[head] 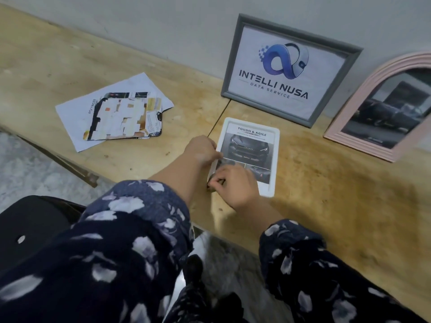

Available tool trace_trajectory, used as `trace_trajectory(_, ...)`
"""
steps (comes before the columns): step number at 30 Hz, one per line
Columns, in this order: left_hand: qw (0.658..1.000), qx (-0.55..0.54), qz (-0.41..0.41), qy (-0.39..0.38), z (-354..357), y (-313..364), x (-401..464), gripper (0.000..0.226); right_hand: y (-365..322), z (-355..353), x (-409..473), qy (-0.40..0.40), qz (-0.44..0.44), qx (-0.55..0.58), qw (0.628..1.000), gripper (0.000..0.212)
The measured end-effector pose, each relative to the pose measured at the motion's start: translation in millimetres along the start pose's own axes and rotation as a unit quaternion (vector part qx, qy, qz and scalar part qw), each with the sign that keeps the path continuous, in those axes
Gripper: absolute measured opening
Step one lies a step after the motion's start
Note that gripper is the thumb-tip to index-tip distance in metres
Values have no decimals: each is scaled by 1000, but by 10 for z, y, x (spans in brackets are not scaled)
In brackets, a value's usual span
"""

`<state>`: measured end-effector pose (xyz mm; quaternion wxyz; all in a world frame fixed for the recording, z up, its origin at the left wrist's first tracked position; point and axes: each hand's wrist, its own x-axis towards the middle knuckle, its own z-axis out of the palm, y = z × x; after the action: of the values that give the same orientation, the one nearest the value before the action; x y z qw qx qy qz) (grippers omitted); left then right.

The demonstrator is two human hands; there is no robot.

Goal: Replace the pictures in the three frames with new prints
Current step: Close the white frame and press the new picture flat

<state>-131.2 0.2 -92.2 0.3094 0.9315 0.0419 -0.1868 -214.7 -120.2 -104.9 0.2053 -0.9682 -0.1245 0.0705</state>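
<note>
A small white rectangular frame (250, 155) lies flat on the pale wooden surface (326, 187), near its front edge, holding a car print headed "TOUGH & AGILE". The left hand (203, 150) rests on the frame's left edge, fingers curled over it. The right hand (235, 185) covers the frame's near left corner, fingers curled and pinching there; what they pinch I cannot tell. At the back edge a grey rectangular frame (289, 71) leans on the wall, its print reading "INTELLI NUSA DATA SERVICE". Beside it, toward the right edge, a pink arched frame (382, 106) shows a dark car picture. Loose printed sheets (116, 113) lie apart to the left.
</note>
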Motion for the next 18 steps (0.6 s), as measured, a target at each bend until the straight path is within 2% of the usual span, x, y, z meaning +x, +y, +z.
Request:
trace_trajectory(1,1000,29,-3,8,26,25,-1,28,-3,0,-12,-5,1,-10,1000,19)
trace_trajectory(4,998,48,-9,43,70,65,-17,9,-37,-10,-49,9,-14,-16,1000,14)
trace_trajectory(6,997,50,-11,52,105,70,-41,14,14,-32,-90,4,-7,-22,1000,14)
trace_trajectory(11,996,66,-1,55,119,50,-56,9,222,-110,-210,-24,44,-25,998,26)
trace_trajectory(18,995,75,-13,63,139,97,-67,14,490,-238,-404,-30,91,-61,994,25)
